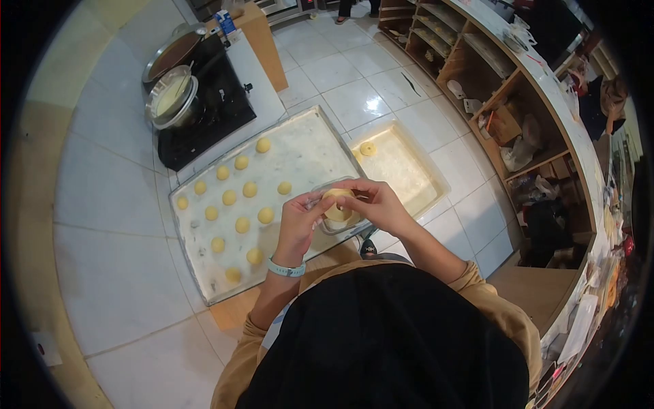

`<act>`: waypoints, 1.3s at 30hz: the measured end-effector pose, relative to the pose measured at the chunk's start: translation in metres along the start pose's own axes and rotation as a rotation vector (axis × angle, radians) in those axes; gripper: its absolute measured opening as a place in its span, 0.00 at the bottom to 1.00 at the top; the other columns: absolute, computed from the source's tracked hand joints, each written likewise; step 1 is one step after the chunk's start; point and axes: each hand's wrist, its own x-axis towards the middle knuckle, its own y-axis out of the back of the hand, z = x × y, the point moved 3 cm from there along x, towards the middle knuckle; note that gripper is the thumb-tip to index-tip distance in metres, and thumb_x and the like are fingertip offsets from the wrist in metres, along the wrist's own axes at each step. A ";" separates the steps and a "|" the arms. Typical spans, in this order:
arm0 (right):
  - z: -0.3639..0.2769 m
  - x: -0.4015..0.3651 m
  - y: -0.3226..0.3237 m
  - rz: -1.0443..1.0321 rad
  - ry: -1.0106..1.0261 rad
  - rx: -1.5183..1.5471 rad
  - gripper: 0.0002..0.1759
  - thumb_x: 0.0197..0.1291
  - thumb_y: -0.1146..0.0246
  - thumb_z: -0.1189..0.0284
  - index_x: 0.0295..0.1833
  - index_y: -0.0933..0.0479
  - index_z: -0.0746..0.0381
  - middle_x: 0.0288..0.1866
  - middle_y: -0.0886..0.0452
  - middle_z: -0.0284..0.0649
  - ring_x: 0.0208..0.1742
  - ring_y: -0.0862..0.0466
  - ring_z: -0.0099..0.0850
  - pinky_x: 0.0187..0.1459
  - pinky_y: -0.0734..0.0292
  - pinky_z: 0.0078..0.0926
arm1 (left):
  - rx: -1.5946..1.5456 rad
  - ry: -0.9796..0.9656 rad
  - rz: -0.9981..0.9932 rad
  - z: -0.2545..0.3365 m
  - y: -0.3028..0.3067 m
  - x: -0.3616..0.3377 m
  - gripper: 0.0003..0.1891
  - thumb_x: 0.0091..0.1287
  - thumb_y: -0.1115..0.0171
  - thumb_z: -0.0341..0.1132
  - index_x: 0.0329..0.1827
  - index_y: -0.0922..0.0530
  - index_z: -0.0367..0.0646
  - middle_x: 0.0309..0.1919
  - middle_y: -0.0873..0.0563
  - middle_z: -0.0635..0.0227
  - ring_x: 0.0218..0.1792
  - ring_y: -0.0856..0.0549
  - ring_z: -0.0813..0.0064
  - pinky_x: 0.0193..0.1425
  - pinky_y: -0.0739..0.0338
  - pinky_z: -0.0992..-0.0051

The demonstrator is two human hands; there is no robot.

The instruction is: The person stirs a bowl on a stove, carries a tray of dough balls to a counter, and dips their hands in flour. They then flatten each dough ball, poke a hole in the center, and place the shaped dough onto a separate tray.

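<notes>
My left hand, with a light blue band on its wrist, and my right hand meet over the near right corner of a large metal tray. Between their thumbs and fingers is a flattened piece of yellow dough, gripped from both sides. Directly under the hands sits a small clear container, partly hidden by them; its contents are hard to make out. Several round dough balls lie spaced apart on the large tray, left of my left hand.
Beyond my right hand, a yellowish tray holds a ring-shaped dough piece. A black stove bears a pot at upper left. Wooden shelves curve along the right. Another person's feet show at the top.
</notes>
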 end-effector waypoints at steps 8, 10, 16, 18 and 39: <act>0.000 -0.001 0.002 -0.019 -0.004 -0.017 0.12 0.56 0.40 0.79 0.46 0.25 0.69 0.40 0.21 0.36 0.40 0.22 0.20 0.43 0.26 0.15 | 0.036 -0.033 -0.059 -0.007 0.000 0.004 0.13 0.59 0.37 0.28 0.44 0.23 0.29 0.34 0.16 0.62 0.35 0.18 0.78 0.39 0.25 0.82; 0.000 -0.002 0.010 0.015 0.002 -0.018 0.12 0.57 0.40 0.78 0.47 0.25 0.69 0.39 0.20 0.37 0.39 0.22 0.20 0.43 0.26 0.16 | -0.034 -0.066 0.008 -0.005 -0.001 0.003 0.13 0.58 0.37 0.28 0.43 0.23 0.29 0.33 0.16 0.63 0.34 0.18 0.79 0.38 0.26 0.83; 0.003 -0.003 0.009 0.067 0.031 -0.025 0.13 0.57 0.40 0.77 0.48 0.25 0.68 0.40 0.20 0.37 0.40 0.22 0.20 0.42 0.26 0.16 | 0.041 -0.027 -0.016 -0.009 -0.003 0.004 0.12 0.58 0.36 0.29 0.42 0.22 0.31 0.33 0.16 0.64 0.32 0.19 0.82 0.35 0.27 0.86; -0.004 -0.009 0.004 0.066 0.025 -0.025 0.13 0.56 0.40 0.78 0.48 0.25 0.69 0.40 0.20 0.38 0.40 0.21 0.21 0.43 0.26 0.16 | 0.097 -0.066 -0.024 -0.008 -0.002 0.004 0.12 0.57 0.36 0.29 0.41 0.21 0.31 0.32 0.16 0.65 0.31 0.19 0.83 0.33 0.28 0.86; -0.015 -0.004 0.022 -0.128 0.144 -0.143 0.13 0.56 0.41 0.80 0.48 0.23 0.65 0.40 0.24 0.38 0.39 0.21 0.23 0.41 0.26 0.18 | 0.176 -0.053 0.078 -0.002 -0.016 0.000 0.12 0.57 0.34 0.37 0.36 0.18 0.36 0.27 0.17 0.73 0.21 0.27 0.91 0.24 0.36 0.89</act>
